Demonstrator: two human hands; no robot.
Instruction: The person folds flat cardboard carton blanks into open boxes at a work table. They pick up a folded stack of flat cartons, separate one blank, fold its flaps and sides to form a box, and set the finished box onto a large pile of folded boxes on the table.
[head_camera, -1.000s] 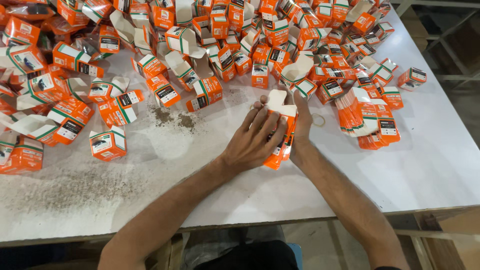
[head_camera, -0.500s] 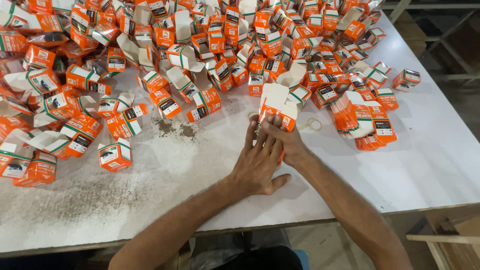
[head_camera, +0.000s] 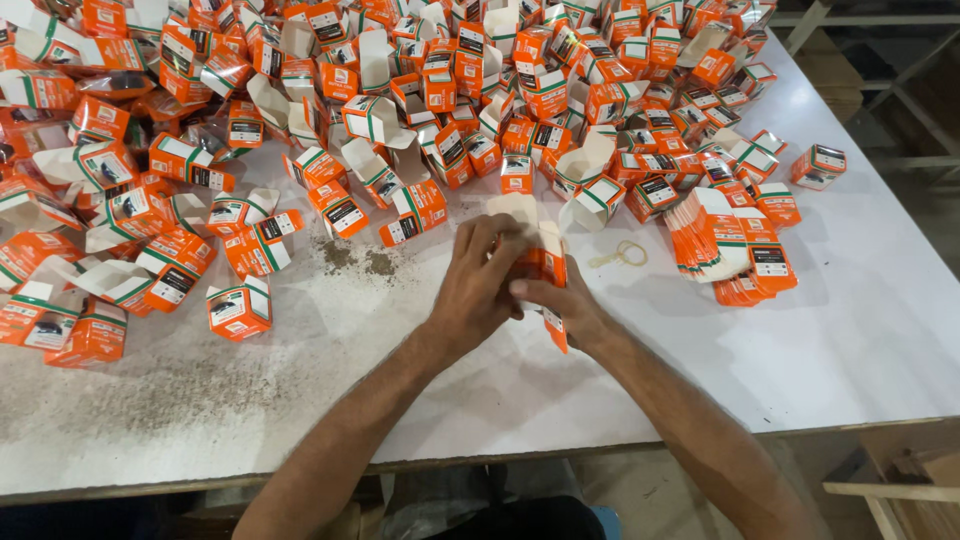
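A broad white laminate table, smooth and matt, fills the view; its near edge shows a thin brown core, and grey dust speckles the surface to the left of the hands. Beyond the table's far right corner, wooden frame pieces stand in shadow. A heap of small orange-and-white folded cardboard cartons, many with open flaps, covers the far half of the table. The left hand and right hand meet near the table's middle, fingers curled and pinching one small orange-and-white cardboard carton between them. Just right of that carton lie a thin tan rubber band and a stack of flat unfolded orange carton blanks.
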